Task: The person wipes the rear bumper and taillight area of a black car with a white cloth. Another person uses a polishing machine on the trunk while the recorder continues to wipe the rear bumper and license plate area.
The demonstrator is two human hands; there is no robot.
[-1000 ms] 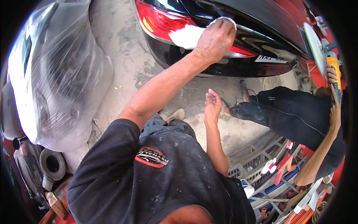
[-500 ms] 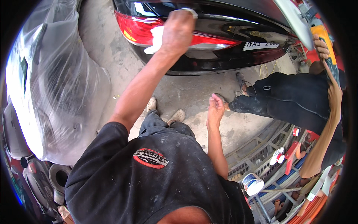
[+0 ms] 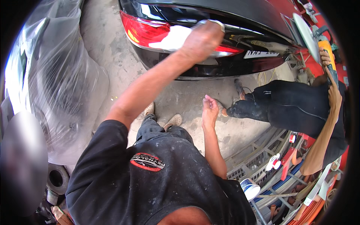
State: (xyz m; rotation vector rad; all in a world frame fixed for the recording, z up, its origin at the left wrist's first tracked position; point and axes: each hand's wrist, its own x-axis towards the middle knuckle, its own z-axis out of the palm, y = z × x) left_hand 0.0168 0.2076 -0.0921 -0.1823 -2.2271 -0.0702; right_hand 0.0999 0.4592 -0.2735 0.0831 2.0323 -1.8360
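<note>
My left hand (image 3: 205, 42) is closed on a white cloth (image 3: 175, 38), blurred by motion, at the rear of a glossy black car (image 3: 176, 67). The cloth's loose end hangs over the red tail light (image 3: 140, 29), while another bit of white shows past my knuckles at the trunk edge. My left arm reaches across from the left. Lower and apart from the car, my right hand (image 3: 210, 111) hangs in front of my body, its fingers loosely curled together with nothing visible in them.
Another person (image 3: 296, 101) at the right holds a yellow power polisher (image 3: 328, 52) with a round pale pad. Clear plastic sheeting (image 3: 71, 90) covers something at the left. A grey rack (image 3: 258, 157) and a white tub (image 3: 249, 188) stand at lower right. A blurred grey shape (image 3: 24, 161) fills the lower left.
My left hand has swept rightward along the car's rear, with the cloth trailing over the tail light. My right hand shifted slightly left. The blurred grey shape has appeared at lower left.
</note>
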